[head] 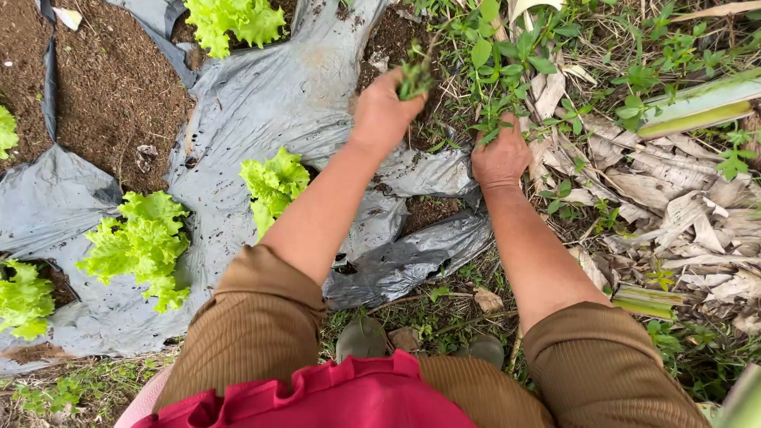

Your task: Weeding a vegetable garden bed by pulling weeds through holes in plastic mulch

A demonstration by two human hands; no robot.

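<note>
A small tuft of pulled green weeds [414, 78] is pinched in the left hand [384, 111], whose fingers are closed around the stems so that the leaves stand up clear of the soil. The right hand [499, 154] is pressed down into the patch of low green weeds [507, 71] just beside the bed's edge, its fingers curled into the growth and hidden by it, so whether anything is actually gripped cannot be told. Both arms are stretched forward from rolled brown ribbed sleeves [254, 325], which keeps the cloth away from the dirt. The crumpled grey plastic mulch sheet [261, 95] is laid over the dark brown soil [111, 95], with holes cut so that the bright green lettuce plants [273, 186] can grow through. The sheet's torn, folded edge lies directly under the arms, and the nearest lettuce sits close to the left forearm. More open room is seen to the right, over the dry pale fallen leaves [674, 198].
</note>
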